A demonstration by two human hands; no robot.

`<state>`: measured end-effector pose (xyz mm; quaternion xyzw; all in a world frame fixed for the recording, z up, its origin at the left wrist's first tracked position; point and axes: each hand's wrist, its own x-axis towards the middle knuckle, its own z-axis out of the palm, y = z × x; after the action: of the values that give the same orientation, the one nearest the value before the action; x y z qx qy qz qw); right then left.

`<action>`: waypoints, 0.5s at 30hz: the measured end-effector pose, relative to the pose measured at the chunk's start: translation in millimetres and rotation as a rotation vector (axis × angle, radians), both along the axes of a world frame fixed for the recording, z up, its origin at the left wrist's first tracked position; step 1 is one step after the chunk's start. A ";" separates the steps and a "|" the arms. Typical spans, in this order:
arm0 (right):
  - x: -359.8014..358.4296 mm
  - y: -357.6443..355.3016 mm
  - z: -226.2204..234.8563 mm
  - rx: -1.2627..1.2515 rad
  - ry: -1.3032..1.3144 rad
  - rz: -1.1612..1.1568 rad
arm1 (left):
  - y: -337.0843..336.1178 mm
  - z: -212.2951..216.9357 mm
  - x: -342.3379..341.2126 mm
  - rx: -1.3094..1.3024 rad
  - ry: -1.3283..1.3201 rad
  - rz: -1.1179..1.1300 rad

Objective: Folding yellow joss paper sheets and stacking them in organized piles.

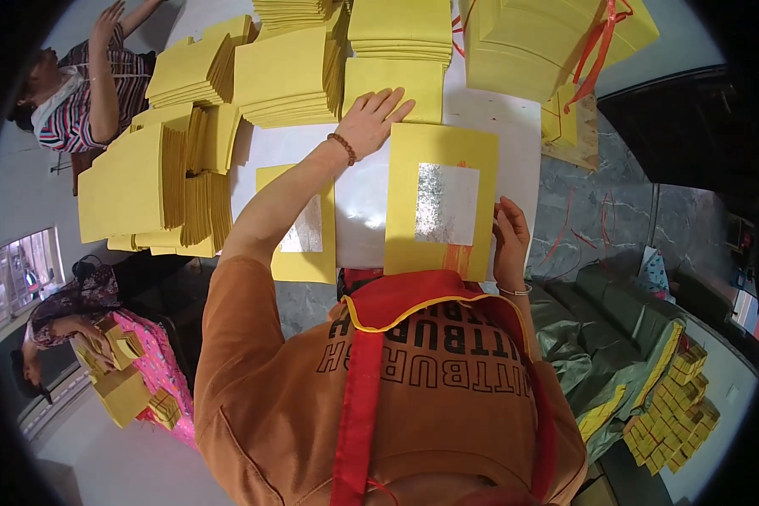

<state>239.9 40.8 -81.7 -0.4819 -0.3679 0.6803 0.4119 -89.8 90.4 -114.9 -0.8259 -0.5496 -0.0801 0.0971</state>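
Observation:
My left hand [378,121] reaches forward with its fingers stretched out flat over a yellow paper sheet [413,80] at the front of a stack. Closer to me lies a yellow sheet with a silver foil square [447,202] and orange-red marks above and below the foil. Beside its right edge is my right hand [511,236], fingers loosely bent and apart, with nothing visible in them. A second yellow sheet with a silver square [325,253] lies to the left, partly covered by my left forearm.
Fanned yellow paper stacks [131,181] line the left and far side of the white table [363,190]. A big yellow pile with red ribbon [523,51] stands far right. Green sacking [599,337] and tied yellow bundles [670,413] lie right. Two other people work at the left.

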 end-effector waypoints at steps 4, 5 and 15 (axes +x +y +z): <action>0.9 -1.2 -9.2 0.132 -0.079 0.064 | 3.9 15.3 -5.3 -0.096 -0.069 -0.007; 2.7 -1.5 -9.0 0.134 -0.078 0.069 | 6.0 20.8 -9.4 -0.153 -0.099 -0.025; 0.0 5.8 20.0 0.778 -0.628 0.436 | -63.7 86.3 15.5 -0.106 -1.072 0.369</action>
<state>239.9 46.6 -61.7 -0.3865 -0.7890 0.3871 0.2797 -74.2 26.7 -28.6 -0.5640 -0.6604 -0.4419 -0.2245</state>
